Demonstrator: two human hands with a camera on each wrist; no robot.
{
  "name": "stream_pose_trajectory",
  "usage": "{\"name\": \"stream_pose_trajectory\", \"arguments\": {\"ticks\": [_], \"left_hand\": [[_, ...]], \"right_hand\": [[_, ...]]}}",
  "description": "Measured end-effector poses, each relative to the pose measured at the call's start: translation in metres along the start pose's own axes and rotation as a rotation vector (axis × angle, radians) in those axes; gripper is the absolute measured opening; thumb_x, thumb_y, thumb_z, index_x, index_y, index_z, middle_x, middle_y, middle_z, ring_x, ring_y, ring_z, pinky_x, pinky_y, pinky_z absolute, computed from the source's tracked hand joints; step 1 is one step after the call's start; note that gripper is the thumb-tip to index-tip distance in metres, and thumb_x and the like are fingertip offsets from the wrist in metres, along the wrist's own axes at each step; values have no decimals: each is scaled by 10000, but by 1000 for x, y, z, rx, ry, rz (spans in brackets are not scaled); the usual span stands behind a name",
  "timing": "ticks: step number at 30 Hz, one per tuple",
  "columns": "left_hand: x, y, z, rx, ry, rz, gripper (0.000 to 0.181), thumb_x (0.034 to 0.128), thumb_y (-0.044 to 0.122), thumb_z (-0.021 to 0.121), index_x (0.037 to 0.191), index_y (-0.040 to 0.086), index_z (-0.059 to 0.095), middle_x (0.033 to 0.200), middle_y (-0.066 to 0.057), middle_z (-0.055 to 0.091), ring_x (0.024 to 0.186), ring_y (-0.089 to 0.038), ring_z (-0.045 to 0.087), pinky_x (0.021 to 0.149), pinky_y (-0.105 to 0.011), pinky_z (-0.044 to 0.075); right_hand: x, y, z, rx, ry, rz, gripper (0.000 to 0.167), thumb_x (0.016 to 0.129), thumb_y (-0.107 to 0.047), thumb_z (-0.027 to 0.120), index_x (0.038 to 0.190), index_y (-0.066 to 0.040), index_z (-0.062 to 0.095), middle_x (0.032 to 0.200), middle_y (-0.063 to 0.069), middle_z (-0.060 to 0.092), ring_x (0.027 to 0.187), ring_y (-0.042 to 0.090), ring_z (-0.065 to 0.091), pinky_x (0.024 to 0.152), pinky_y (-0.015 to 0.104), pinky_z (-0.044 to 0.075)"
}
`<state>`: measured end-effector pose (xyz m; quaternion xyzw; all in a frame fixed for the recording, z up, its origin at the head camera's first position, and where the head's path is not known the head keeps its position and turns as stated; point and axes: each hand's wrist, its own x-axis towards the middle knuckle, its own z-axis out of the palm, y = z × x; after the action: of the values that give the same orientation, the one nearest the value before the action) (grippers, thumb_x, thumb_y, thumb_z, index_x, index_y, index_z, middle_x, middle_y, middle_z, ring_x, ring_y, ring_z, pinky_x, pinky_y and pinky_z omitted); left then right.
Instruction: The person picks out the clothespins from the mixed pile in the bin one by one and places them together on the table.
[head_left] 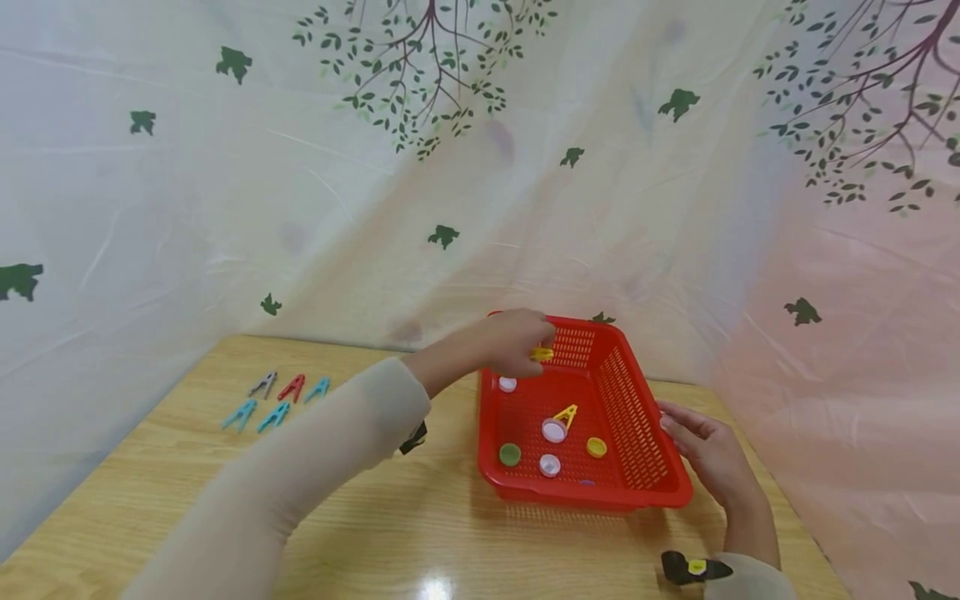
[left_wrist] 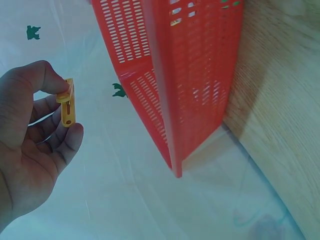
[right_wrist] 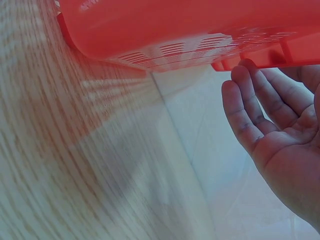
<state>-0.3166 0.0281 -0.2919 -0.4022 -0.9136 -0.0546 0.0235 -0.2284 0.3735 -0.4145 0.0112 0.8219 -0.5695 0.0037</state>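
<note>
Over the back left of the red basket, my left hand pinches a yellow clothespin between thumb and fingers. In the left wrist view it is held apart from the basket wall. My right hand holds the basket's right rim, its fingers under the edge and the thumb mostly hidden in the right wrist view. Inside the basket lie another yellow clothespin, a green cap, a yellow cap and several white caps.
On the left of the wooden table lie a red clothespin, a grey clothespin and several blue clothespins. A leaf-patterned cloth hangs behind the table and along its sides.
</note>
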Motion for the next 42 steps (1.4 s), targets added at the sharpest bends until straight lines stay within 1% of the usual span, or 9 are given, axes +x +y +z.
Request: {"name": "stream_pose_trajectory", "arguments": {"ticks": [3,10,15,18,21,28,32,36,42], "left_hand": [[-8,-2,0,0,-5,10,314,897,304,764,1136,134,652,1027,17,632,904,-136,557,794,-258,512],[-30,-11,6,-10,12,33,303,905,303,742,1153,145,670,1064,22,650,912,-127,567,811,-263,528],[-44,-18,10,-29,4,18,341,890,305,761,1179,148,671,1099,23,649,953,-125,560,865,-281,526],[-53,-21,12,-43,8,12,337,890,297,759,1177,141,674,1096,17,648,953,-128,560,862,-281,525],[-61,-25,15,-55,22,9,322,891,275,747,1174,136,679,1096,16,651,953,-121,562,852,-272,528],[-78,-36,22,-54,76,37,254,884,212,724,1110,102,691,1065,-13,658,946,-144,576,858,-311,528],[-89,-42,26,-77,68,13,262,878,195,718,1128,120,695,1091,-3,656,947,-131,574,838,-301,534],[-99,-48,31,-75,55,-11,280,870,183,714,1143,125,690,1102,2,657,938,-127,569,835,-296,537],[-115,-59,35,-61,61,-12,249,862,151,703,1101,90,673,1077,-28,651,932,-173,581,837,-339,545]], "right_hand": [[0,-1,0,-11,9,5,694,974,-486,652,1517,-84,495,1363,-77,642,1089,-49,621,911,206,532],[1,0,-1,16,3,22,710,962,-485,668,1525,-92,486,1354,-105,642,1091,-46,625,907,199,533],[0,0,-1,29,0,24,706,963,-480,669,1525,-94,487,1333,-131,645,1089,-42,630,901,198,535],[0,0,-1,38,-4,24,699,964,-474,670,1522,-92,491,1308,-152,651,1085,-38,634,898,200,538],[0,0,-1,40,-6,22,701,966,-474,669,1523,-87,488,1302,-156,652,1085,-39,636,898,199,537],[1,0,-1,27,-5,18,711,967,-482,663,1528,-86,480,1336,-128,644,1087,-41,634,900,199,537],[1,1,-1,22,-2,27,715,960,-494,666,1528,-100,484,1365,-100,637,1092,-38,632,902,201,536],[1,1,-1,17,2,36,713,957,-495,670,1527,-108,489,1376,-80,635,1085,-41,630,896,202,539],[1,0,-1,39,-3,23,709,964,-473,672,1524,-82,484,1312,-142,652,1085,-33,639,896,202,539]]}}
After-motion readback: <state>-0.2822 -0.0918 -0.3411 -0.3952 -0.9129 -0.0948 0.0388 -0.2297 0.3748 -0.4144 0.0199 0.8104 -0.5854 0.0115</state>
